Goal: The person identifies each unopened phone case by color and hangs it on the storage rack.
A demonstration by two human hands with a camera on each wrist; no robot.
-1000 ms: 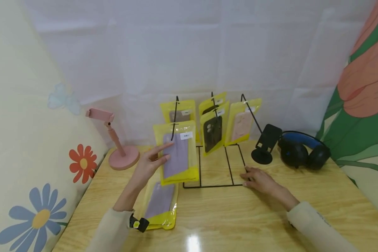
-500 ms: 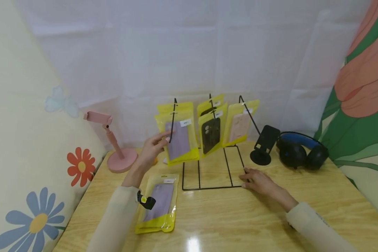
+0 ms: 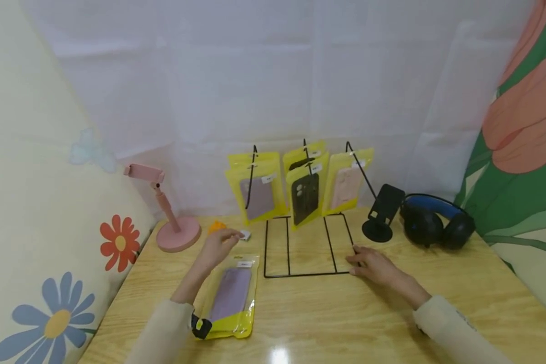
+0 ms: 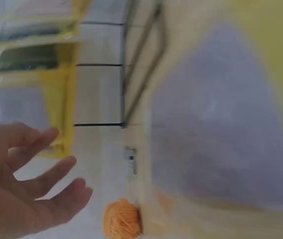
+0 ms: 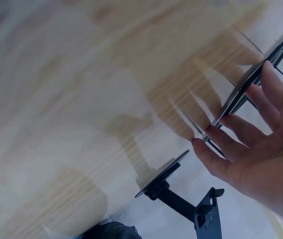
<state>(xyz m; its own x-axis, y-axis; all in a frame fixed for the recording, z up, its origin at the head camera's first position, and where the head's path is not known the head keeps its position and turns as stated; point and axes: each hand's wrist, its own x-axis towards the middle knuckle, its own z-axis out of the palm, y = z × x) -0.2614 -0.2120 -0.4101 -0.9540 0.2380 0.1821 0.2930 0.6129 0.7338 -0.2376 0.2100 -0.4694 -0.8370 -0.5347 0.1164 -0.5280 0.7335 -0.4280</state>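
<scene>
My left hand [image 3: 216, 247] holds nothing, its fingers spread and loosely bent, above a yellow-edged phone case packet [image 3: 229, 298] lying on the table. This packet holds a lilac case and fills the right of the left wrist view, blurred. My right hand [image 3: 375, 265] holds the right front corner of the black wire display rack [image 3: 300, 274], thumb and fingertips at the wire. On the rack's left hook hangs a packet with a lilac case [image 3: 258, 199], another behind it. Packets with dark cases [image 3: 306, 197] hang on the middle hook, one with a pink case [image 3: 346, 184] on the right.
A pink phone stand [image 3: 177, 232] stands at the left. To the right are a black phone stand [image 3: 383, 212] and black-blue headphones [image 3: 437, 222]. An orange bundle [image 4: 122, 219] and a small white object [image 3: 244, 235] lie behind my left hand.
The lilac case packet has slid back along the left hook. My left hand has let go of it and come down toward the packet on the table. My right hand stays put.
</scene>
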